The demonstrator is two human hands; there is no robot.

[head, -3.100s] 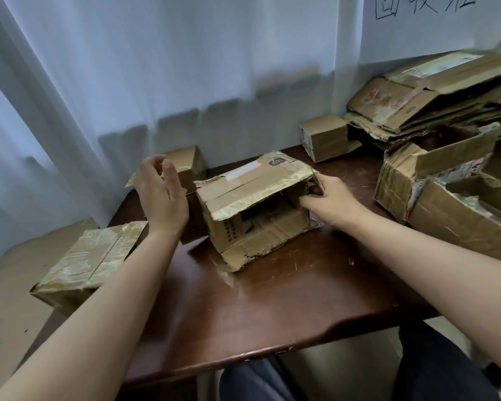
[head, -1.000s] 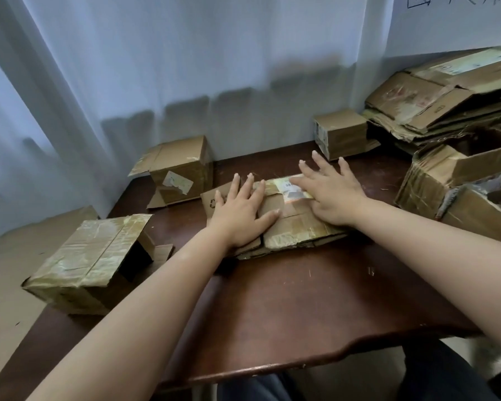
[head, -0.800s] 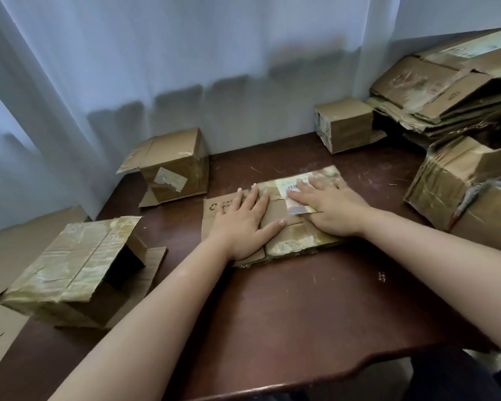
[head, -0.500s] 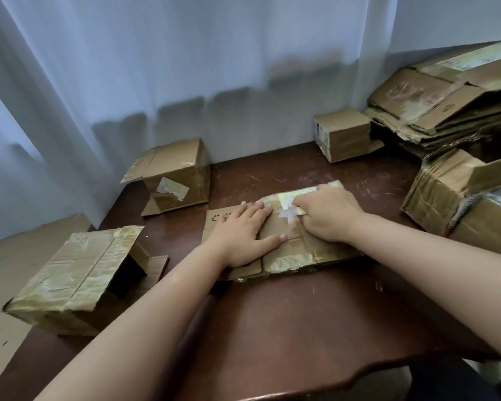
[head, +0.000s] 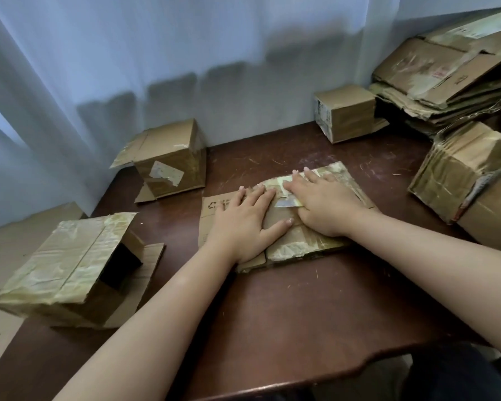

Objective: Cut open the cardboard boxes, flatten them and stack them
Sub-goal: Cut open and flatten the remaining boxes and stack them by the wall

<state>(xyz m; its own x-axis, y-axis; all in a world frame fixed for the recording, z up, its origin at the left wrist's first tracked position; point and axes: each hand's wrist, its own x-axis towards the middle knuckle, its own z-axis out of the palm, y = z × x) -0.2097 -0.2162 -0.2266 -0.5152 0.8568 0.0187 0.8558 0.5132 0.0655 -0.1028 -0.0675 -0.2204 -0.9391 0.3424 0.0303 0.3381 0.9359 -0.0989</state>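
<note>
1. White curtains [head: 128, 53] hang behind a dark brown wooden table [head: 301, 314], and their lower edge reaches the far side of the table.
2. On the middle of the table lies a flattened box [head: 298, 244], pressed flat, with shiny tape on its right part and a printed recycling sign on its left part.
3. The left hand [head: 243, 227] lies flat on the left half of the flattened box, with straight fingers that point away from the person and the thumb spread to the right.
4. The right hand [head: 324, 206] lies flat on the right half, just beside the left hand, and its straight fingers cover a torn paper label [head: 287, 201]. Neither hand grips anything; both palms press down on the cardboard.
5. At the near left corner of the table stands a taped box [head: 67, 270] with one open end that faces right.
6. Further back on the left, near the curtains, stands a cube-shaped box [head: 171, 166] with a loose flap and a torn sticker on its front.
7. At the far right, a small closed box [head: 344, 111] stands beside a pile of flat cardboard [head: 446, 68].
8. In front of this pile, at the right edge, two bigger boxes [head: 460, 172] touch each other.
</note>
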